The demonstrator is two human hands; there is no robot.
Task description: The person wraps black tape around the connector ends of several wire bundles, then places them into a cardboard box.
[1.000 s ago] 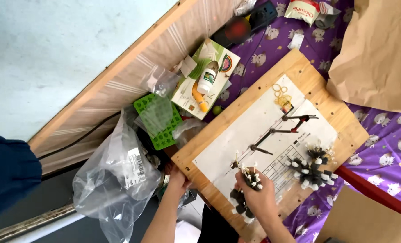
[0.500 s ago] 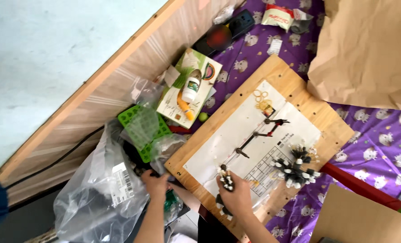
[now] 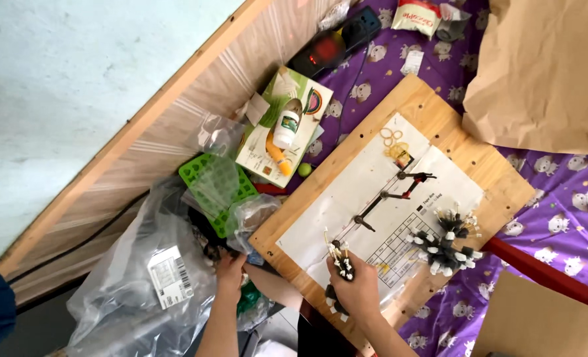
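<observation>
Right hand grips bundle of black & white connectors at near edge of wooden board. Left hand clutches clear plastic bag beside board, by green rack.

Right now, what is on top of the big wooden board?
On the wooden board lies a white paper sheet. On that sit yellow rubber bands, thin black rods and a pile of black-and-white small parts. The right hand covers the board's near edge.
</observation>
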